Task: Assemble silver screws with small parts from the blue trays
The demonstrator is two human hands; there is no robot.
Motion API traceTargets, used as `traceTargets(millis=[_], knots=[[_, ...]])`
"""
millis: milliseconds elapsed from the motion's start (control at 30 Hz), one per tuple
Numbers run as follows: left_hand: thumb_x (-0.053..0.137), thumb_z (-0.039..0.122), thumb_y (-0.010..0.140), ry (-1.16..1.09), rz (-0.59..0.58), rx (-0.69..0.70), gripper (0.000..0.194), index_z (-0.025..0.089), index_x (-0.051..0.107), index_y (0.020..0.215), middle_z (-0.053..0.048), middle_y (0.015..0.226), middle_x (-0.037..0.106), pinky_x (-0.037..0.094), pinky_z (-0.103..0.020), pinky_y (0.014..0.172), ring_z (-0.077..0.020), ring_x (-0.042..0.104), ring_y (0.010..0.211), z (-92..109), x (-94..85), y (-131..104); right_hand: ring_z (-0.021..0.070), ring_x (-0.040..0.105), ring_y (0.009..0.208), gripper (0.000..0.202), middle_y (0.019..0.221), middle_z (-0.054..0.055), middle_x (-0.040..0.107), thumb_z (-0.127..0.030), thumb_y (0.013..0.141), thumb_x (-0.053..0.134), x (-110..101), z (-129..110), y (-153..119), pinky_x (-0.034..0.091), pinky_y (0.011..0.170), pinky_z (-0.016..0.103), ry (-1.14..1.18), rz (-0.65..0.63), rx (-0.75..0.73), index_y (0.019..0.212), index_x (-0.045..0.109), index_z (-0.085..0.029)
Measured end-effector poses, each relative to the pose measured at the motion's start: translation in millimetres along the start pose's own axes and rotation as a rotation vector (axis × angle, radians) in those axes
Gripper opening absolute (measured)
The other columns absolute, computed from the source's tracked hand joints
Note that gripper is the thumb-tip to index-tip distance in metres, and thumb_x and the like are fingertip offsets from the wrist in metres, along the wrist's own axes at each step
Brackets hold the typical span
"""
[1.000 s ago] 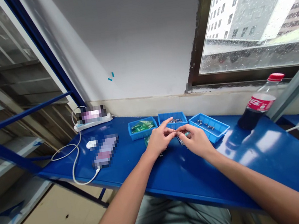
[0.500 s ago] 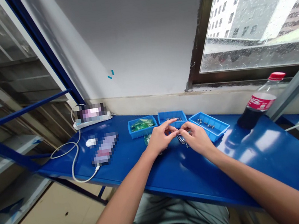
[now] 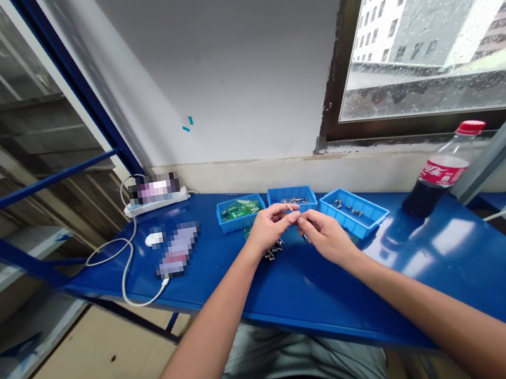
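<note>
My left hand (image 3: pixel 265 232) is closed in a pinch above the blue table, with a thin, silvery metal piece (image 3: pixel 290 208) at its fingertips. The fingertips of my right hand (image 3: pixel 330 238) meet the same spot, closed together; whatever they grip is mostly hidden. Below my left hand lies a small heap of metal screws (image 3: pixel 273 251). Just behind the hands stand a blue tray of green packets (image 3: pixel 242 223) and a blue tray of small metal parts (image 3: pixel 290 191). A third blue tray (image 3: pixel 373 221), holding several screws, sits right of them.
A cola bottle (image 3: pixel 438 176) stands at the right by a grey metal post. To the left, a blurred phone (image 3: pixel 178 249) lies on a white cable (image 3: pixel 127 286) near a white round object (image 3: pixel 154 239) and a power strip (image 3: pixel 159 202). The table's front edge runs before my lap.
My hands have drawn closer together, fingertips meeting. The right hand has shifted slightly left and down, and the left hand's raised index finger has curled in. The screw heap shows more.
</note>
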State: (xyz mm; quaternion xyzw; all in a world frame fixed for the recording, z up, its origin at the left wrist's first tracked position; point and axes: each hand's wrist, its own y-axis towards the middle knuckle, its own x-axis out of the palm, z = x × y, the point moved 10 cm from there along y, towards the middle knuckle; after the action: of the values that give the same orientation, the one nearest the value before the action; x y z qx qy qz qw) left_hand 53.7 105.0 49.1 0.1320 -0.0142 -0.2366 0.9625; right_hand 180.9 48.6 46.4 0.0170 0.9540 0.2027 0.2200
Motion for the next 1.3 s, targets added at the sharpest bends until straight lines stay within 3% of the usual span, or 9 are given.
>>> traceTargets(millis=[133, 300, 633, 933, 1100, 1300], knots=[[0.085, 0.041, 0.080, 0.013, 0.002, 0.051, 0.029, 0.014, 0.081, 0.087, -0.015, 0.120, 0.075, 0.058, -0.038, 0.095, -0.0263, 0.072, 0.107, 4.8, -2.4, 0.8, 0.0214, 0.064, 0.072, 0.035, 0.083, 0.005, 0.070, -0.052, 0.103, 0.051, -1.5, 0.9, 0.0, 0.050, 0.064, 0.032, -0.007, 0.015, 0.008, 0.090, 0.066, -0.023], [0.090, 0.044, 0.073, 0.013, 0.058, 0.078, 0.035, 0.013, 0.074, 0.076, -0.015, 0.110, 0.075, 0.056, -0.041, 0.096, -0.0250, 0.072, 0.102, 3.0, -9.6, 2.5, 0.0218, 0.064, 0.072, 0.034, 0.083, 0.005, 0.070, -0.051, 0.102, 0.054, -4.7, -5.2, 0.3, 0.050, 0.064, 0.033, -0.077, 0.045, -0.039, 0.090, 0.068, -0.023], [0.090, 0.047, 0.073, 0.154, 0.135, 0.106, 0.039, 0.014, 0.068, 0.071, -0.011, 0.102, 0.073, 0.055, -0.036, 0.092, -0.0222, 0.070, 0.097, 2.7, -19.7, 3.9, 0.0205, 0.063, 0.072, 0.032, 0.088, 0.005, 0.072, -0.050, 0.101, 0.056, -1.3, -7.7, -0.5, 0.048, 0.063, 0.032, -0.058, 0.037, -0.059, 0.094, 0.069, -0.022], [0.087, 0.048, 0.078, 0.153, 0.061, 0.126, 0.033, 0.016, 0.081, 0.084, -0.013, 0.108, 0.075, 0.057, -0.037, 0.094, -0.0242, 0.071, 0.102, 4.7, -11.9, 3.8, 0.0198, 0.065, 0.065, 0.040, 0.087, 0.006, 0.075, -0.058, 0.100, 0.054, 6.7, 5.2, 0.8, 0.052, 0.060, 0.032, 0.060, -0.050, 0.033, 0.097, 0.071, -0.022], [0.081, 0.048, 0.085, 0.176, 0.003, 0.110, 0.031, 0.018, 0.085, 0.095, -0.012, 0.114, 0.077, 0.057, -0.036, 0.095, -0.0252, 0.072, 0.107, 7.3, -4.6, 1.7, 0.0179, 0.061, 0.058, 0.043, 0.081, 0.005, 0.074, -0.062, 0.095, 0.062, 7.4, 15.0, 1.3, 0.051, 0.055, 0.031, 0.176, -0.049, 0.115, 0.099, 0.072, -0.021], [0.063, 0.054, 0.097, 0.191, 0.038, 0.015, 0.044, 0.016, 0.081, 0.109, -0.011, 0.111, 0.079, 0.058, -0.030, 0.077, -0.0236, 0.073, 0.099, -0.7, -7.4, 1.7, 0.0178, 0.060, 0.057, 0.045, 0.074, 0.004, 0.071, -0.065, 0.088, 0.071, -4.7, 26.9, 4.1, 0.047, 0.051, 0.029, 0.232, 0.053, 0.183, 0.097, 0.072, -0.021]])
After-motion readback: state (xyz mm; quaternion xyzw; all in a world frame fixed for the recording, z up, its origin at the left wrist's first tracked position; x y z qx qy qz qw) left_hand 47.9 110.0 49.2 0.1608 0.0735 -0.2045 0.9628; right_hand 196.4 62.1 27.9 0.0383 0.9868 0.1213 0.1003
